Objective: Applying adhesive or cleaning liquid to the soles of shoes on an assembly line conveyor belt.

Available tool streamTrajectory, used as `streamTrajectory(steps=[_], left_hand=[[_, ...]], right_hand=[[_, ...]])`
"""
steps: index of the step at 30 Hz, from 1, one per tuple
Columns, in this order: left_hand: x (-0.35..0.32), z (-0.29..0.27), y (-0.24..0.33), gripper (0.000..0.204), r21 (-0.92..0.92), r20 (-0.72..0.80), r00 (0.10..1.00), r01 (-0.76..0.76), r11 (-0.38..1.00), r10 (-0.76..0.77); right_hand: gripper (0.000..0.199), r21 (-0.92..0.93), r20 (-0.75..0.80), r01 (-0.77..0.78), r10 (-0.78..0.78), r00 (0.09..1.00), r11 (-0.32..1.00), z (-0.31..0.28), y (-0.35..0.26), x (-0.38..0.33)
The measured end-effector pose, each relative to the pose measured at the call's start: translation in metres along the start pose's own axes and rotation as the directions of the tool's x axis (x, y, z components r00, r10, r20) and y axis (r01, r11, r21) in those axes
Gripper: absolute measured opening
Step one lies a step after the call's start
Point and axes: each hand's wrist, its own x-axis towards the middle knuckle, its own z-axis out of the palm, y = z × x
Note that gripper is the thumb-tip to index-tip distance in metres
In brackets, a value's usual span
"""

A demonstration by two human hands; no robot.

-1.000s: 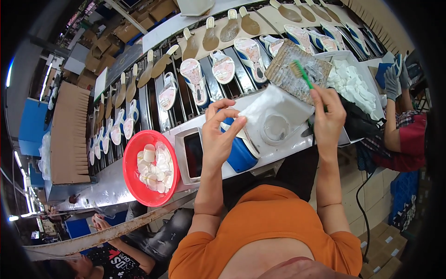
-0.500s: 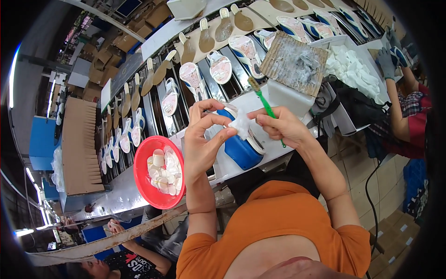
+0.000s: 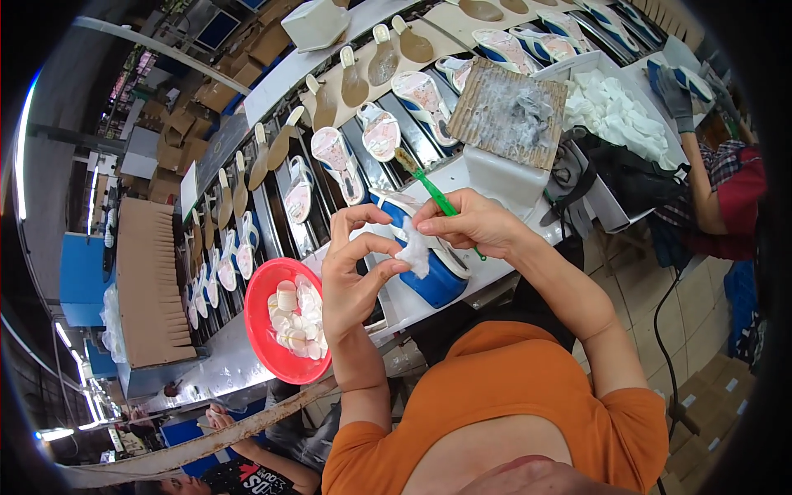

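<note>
Head view: our left hand (image 3: 351,272) pinches a white pad (image 3: 415,254); our right hand (image 3: 470,223) grips a green brush (image 3: 433,191), seemingly touching the pad.

Bench surroundings
Red bowl (image 3: 262,330) of white pieces is set beside shoe soles (image 3: 334,157) racked on the conveyor.

Bowl (image 3: 285,334) left of tub (image 3: 436,280); corrugated board (image 3: 511,111) behind tub; conveyor (image 3: 272,198) behind, seemingly bearing insoles (image 3: 334,153).
</note>
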Motion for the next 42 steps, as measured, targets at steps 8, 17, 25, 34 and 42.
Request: streamTrajectory(steps=[8,17,25,34,42], left_hand=[[-0.007,0.003,-0.001,0.022,0.053,-0.085,0.996,0.015,0.998,-0.01],[-0.031,0.043,-0.084,0.055,-0.002,-0.308,0.917,0.267,0.964,-0.255],[-0.047,0.076,-0.176,0.07,0.077,-0.432,0.759,0.569,0.819,-0.487],[-0.033,0.083,-0.171,0.066,-0.239,-0.223,0.807,0.498,0.833,-0.547],[-0.008,0.088,-0.144,0.067,-0.884,-0.199,0.848,0.062,0.464,-0.491]], right_hand=[[0.016,-0.293,-0.193,0.281,-0.344,0.919,0.914,-0.011,-0.016,-0.018],[0.019,-0.862,0.01,0.379,-0.736,0.677,0.337,-0.005,-0.065,-0.045],[0.018,-0.959,0.121,0.264,-0.698,0.706,0.101,0.007,-0.088,-0.068],[0.023,-0.926,0.232,0.319,-0.362,0.903,0.202,0.037,-0.082,-0.087],[0.013,-0.855,0.256,0.311,-0.183,0.949,0.415,0.069,-0.066,-0.08]])
